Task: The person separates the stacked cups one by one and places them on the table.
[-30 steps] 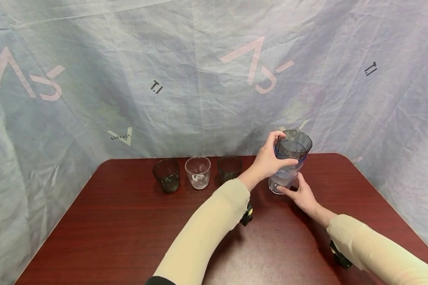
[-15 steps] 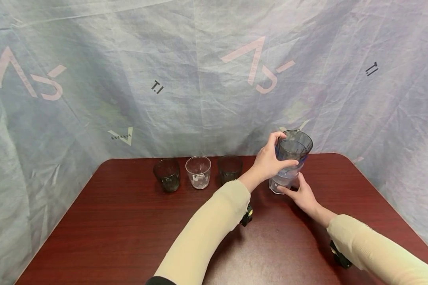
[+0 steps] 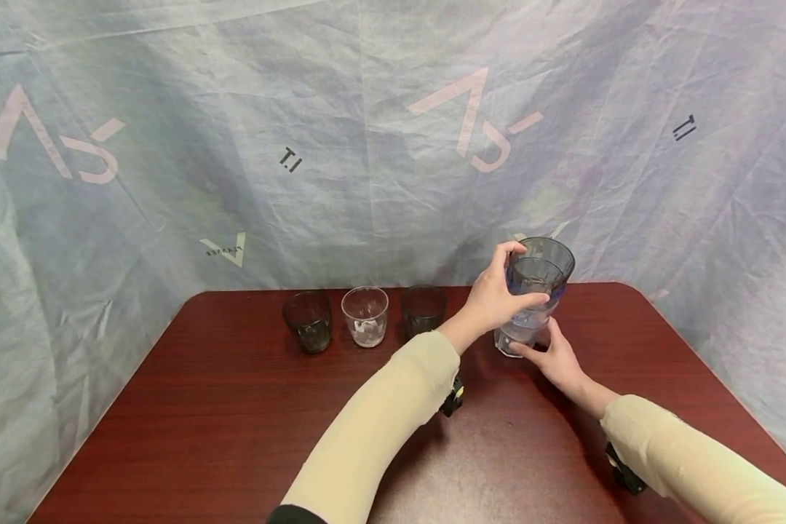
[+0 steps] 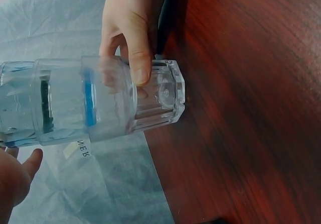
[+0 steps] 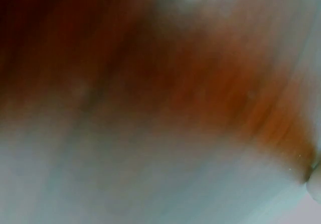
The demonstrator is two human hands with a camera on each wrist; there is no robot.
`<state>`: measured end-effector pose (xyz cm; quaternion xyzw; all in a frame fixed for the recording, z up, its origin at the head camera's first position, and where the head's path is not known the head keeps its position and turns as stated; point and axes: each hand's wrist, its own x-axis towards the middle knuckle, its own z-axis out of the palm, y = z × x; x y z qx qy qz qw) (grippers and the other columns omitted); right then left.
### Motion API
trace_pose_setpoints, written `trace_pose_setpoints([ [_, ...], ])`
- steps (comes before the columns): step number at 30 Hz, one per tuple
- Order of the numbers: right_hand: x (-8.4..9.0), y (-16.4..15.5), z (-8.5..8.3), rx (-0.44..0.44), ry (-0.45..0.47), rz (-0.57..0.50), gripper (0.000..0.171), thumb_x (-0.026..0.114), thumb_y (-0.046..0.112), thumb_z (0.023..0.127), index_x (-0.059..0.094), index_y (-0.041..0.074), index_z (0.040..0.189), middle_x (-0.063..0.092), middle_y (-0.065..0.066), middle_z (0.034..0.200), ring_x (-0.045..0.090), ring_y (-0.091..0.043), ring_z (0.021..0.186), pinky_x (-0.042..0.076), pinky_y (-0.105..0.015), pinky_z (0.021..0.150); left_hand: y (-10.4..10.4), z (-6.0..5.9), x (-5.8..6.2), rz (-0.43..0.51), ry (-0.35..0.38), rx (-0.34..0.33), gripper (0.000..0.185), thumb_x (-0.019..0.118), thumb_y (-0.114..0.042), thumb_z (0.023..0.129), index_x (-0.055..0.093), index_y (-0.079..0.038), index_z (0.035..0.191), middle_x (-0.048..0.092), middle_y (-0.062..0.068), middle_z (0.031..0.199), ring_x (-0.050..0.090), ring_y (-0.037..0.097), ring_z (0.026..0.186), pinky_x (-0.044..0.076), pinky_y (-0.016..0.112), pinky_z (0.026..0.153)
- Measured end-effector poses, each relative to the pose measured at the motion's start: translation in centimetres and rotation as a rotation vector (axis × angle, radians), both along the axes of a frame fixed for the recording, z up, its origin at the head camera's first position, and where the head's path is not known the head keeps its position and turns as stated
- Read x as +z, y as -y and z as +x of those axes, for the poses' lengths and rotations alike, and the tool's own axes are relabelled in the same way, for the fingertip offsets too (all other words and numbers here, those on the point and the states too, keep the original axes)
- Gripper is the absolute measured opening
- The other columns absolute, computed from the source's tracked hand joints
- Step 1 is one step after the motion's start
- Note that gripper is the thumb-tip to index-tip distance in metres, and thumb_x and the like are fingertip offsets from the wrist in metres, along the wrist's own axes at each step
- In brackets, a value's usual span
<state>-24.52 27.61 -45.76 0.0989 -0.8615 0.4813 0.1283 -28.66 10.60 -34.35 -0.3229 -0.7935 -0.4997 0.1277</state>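
Stack of nested glasses: a tall column of tumblers (image 3: 530,318), clear below and smoky at the top rim, stands near the table's far edge, toward its far right corner; its base appears to rest on the wood. The exact count cannot be told.
Left hand: the hand (image 3: 490,297) grasps the column's upper part, thumb on the near side and fingers round the far rim.
Right hand: this hand (image 3: 559,362) grasps the lower part, thumb just above the foot.
Row of glasses: along the far edge, left of the column, stand 3 separate tumblers: a dark left glass (image 3: 308,324), a clear middle glass (image 3: 367,320) and a dark right glass (image 3: 423,307), its lower part hidden by the left sleeve (image 3: 380,415).
Table: dark red wood (image 3: 236,422), with a pale printed cloth (image 3: 360,175) hanging behind.
Risk: the column looks top-heavy; a sideways push high up, with a loose hold below, could tip it. Tightly wedged glasses could free suddenly if pulled. The left forearm, swung toward the far edge, could knock the dark right glass.
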Motion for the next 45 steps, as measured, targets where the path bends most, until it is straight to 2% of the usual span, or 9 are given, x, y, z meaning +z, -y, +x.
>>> trace_pose_setpoints([
  [4, 0.3, 0.3, 0.0, 0.003, -0.002, -0.013, 0.072, 0.073, 0.005, 0.087, 0.028, -0.002, 0.143, 0.05, -0.026, 0.132, 0.054, -0.036, 0.115, 0.043, -0.04, 0.093, 0.3, 0.0, 0.1, 0.075, 0.006, -0.043, 0.078, 0.085, -0.023, 0.077, 0.032, -0.021, 0.135, 0.045, -0.001, 0.14, 0.046, 0.012, 0.127, 0.041, 0.028, 0.098],
  [8, 0.4, 0.5, 0.0, 0.003, -0.013, -0.023, 0.071, 0.073, 0.002, 0.086, 0.029, -0.004, 0.141, 0.05, -0.029, 0.132, 0.053, -0.04, 0.116, 0.041, -0.046, 0.095, 0.6, 0.2, 0.9, 0.125, 0.012, -0.068, 0.078, 0.084, -0.021, 0.078, 0.031, -0.022, 0.135, 0.045, 0.0, 0.138, 0.046, 0.013, 0.126, 0.042, 0.032, 0.099],
  [16, -0.1, 0.0, -0.1, -0.011, -0.029, -0.01, 0.071, 0.075, 0.008, 0.085, 0.032, -0.001, 0.141, 0.052, -0.025, 0.13, 0.056, -0.03, 0.112, 0.041, -0.019, 0.088, 1.9, 1.6, 3.1, 0.227, 0.012, -0.119, 0.078, 0.082, -0.019, 0.081, 0.03, -0.023, 0.138, 0.039, -0.009, 0.142, 0.033, -0.002, 0.131, 0.031, 0.024, 0.106],
  [20, -0.1, 0.0, -0.1, -0.003, -0.039, -0.034, 0.071, 0.075, 0.005, 0.085, 0.032, -0.002, 0.14, 0.05, -0.026, 0.131, 0.055, -0.038, 0.113, 0.04, -0.015, 0.086, 3.5, 2.5, 3.7, 0.267, 0.009, -0.141, 0.079, 0.082, -0.017, 0.08, 0.03, -0.022, 0.139, 0.04, -0.008, 0.141, 0.035, -0.001, 0.13, 0.035, 0.028, 0.105],
  [22, -0.1, 0.0, -0.1, -0.002, -0.047, -0.039, 0.07, 0.075, 0.004, 0.085, 0.032, -0.003, 0.139, 0.05, -0.026, 0.131, 0.056, -0.035, 0.112, 0.04, -0.014, 0.085, 4.5, 3.0, 3.6, 0.283, 0.01, -0.147, 0.079, 0.083, -0.015, 0.079, 0.03, -0.021, 0.139, 0.04, -0.006, 0.141, 0.037, 0.002, 0.13, 0.037, 0.031, 0.104],
  [28, -0.2, 0.1, -0.1, -0.005, -0.07, -0.033, 0.068, 0.076, 0.005, 0.084, 0.034, -0.004, 0.138, 0.053, -0.026, 0.129, 0.053, -0.002, 0.103, 0.041, -0.012, 0.084, 7.9, 4.5, 2.8, 0.327, 0.019, -0.128, 0.076, 0.082, -0.008, 0.078, 0.034, -0.017, 0.136, 0.045, -0.002, 0.139, 0.042, 0.009, 0.128, 0.041, 0.035, 0.1],
  [36, -0.1, 0.1, 0.1, -0.007, -0.044, -0.027, 0.069, 0.075, 0.007, 0.085, 0.032, -0.004, 0.139, 0.054, -0.029, 0.128, 0.048, 0.01, 0.098, 0.042, -0.016, 0.086, 12.9, 6.8, 0.4, 0.298, 0.108, -0.079, 0.077, 0.084, -0.007, 0.076, 0.036, -0.018, 0.135, 0.05, 0.0, 0.138, 0.047, 0.013, 0.125, 0.043, 0.043, 0.096],
  [41, -0.2, 0.0, 0.0, -0.007, -0.036, -0.025, 0.072, 0.076, 0.007, 0.085, 0.031, -0.002, 0.141, 0.052, -0.027, 0.13, 0.049, 0.008, 0.101, 0.042, -0.017, 0.086, 16.0, 8.3, -1.3, 0.309, 0.14, -0.066, 0.076, 0.083, -0.006, 0.077, 0.036, -0.016, 0.136, 0.049, -0.001, 0.139, 0.047, 0.019, 0.128, 0.041, 0.05, 0.098],
  [45, -0.3, -0.1, -0.2, -0.003, -0.032, -0.016, 0.073, 0.076, 0.007, 0.085, 0.03, -0.002, 0.142, 0.052, -0.027, 0.131, 0.056, -0.017, 0.11, 0.042, -0.016, 0.086, 18.5, 9.4, -2.6, 0.314, 0.154, -0.024, 0.077, 0.084, -0.005, 0.076, 0.037, -0.013, 0.136, 0.049, 0.003, 0.139, 0.048, 0.026, 0.126, 0.04, 0.051, 0.098],
])
